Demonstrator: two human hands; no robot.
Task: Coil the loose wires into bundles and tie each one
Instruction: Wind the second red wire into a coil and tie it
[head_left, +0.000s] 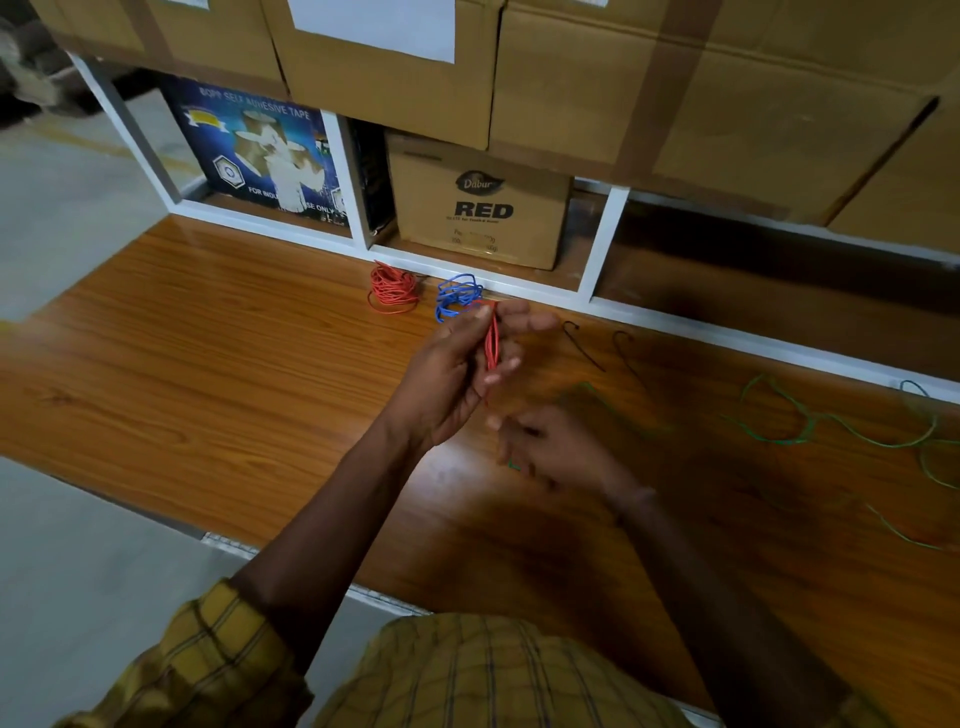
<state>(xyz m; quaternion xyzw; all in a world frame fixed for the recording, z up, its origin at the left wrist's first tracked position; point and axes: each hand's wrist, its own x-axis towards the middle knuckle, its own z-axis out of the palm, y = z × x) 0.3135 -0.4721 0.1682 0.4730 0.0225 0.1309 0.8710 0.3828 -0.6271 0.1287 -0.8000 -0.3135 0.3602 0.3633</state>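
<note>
Red wire coil (492, 340), pressed narrow, gripped upright by left hand (452, 369).

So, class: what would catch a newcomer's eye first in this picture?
The left hand at centre, gripping a red wire bundle upright above the wooden table. Behind it lie a red coil and blue coil; loose green wire sprawls at right.
</note>
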